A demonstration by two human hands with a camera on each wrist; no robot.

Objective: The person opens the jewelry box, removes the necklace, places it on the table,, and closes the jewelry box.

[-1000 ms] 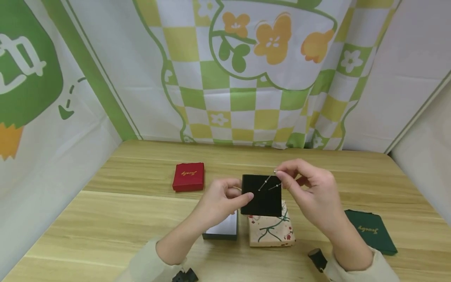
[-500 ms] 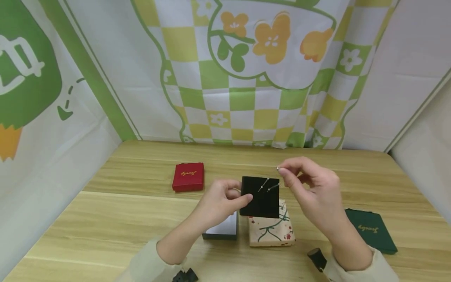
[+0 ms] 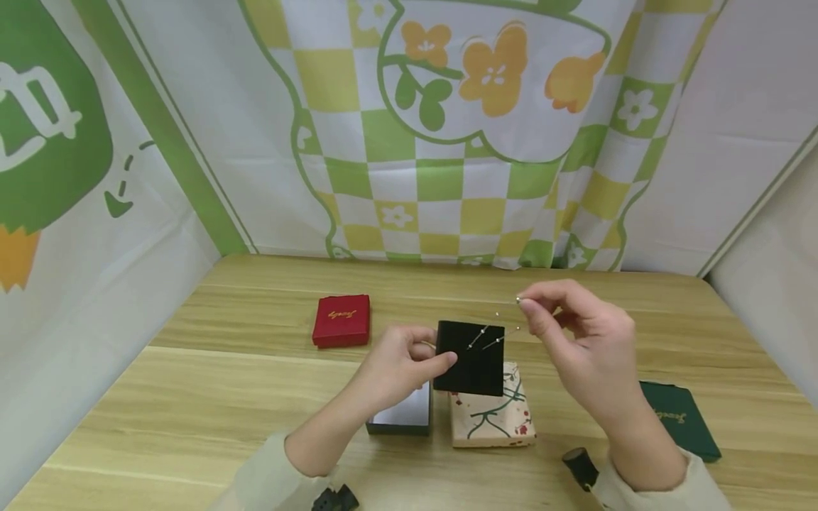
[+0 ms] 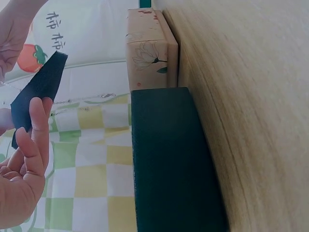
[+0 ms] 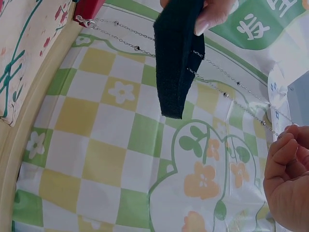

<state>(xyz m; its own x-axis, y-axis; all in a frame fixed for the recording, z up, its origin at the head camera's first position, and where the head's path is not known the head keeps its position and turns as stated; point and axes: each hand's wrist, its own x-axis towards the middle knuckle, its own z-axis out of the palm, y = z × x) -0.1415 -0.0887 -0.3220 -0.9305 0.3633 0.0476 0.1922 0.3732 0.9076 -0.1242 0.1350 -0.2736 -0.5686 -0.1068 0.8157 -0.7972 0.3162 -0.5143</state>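
My left hand (image 3: 402, 362) holds a square black jewelry pad (image 3: 469, 369) by its left side, thumb on the front face. A thin silver beaded chain (image 3: 498, 340) runs through the pad. Up and to the right of it, my right hand (image 3: 588, 333) pinches one end of the chain between thumb and forefinger. In the right wrist view, two strands of the chain (image 5: 226, 95) stretch from the pad (image 5: 176, 63) to the right fingers. The clasp end (image 5: 87, 21) hangs out on the pad's other side. The curled fingers of the left hand (image 4: 34, 159) show in the left wrist view.
Beneath the hands stand an uncovered dark green box (image 3: 399, 429) with a white inside and a cream floral box (image 3: 492, 422). A red jewelry box (image 3: 341, 321) sits further back left. At right lies a green jewelry lid or box (image 3: 684, 422), partly behind the right forearm.
My right hand has moved right and slightly up, away from the pad, with the chain end in its fingers. The pad has shifted slightly left and down.
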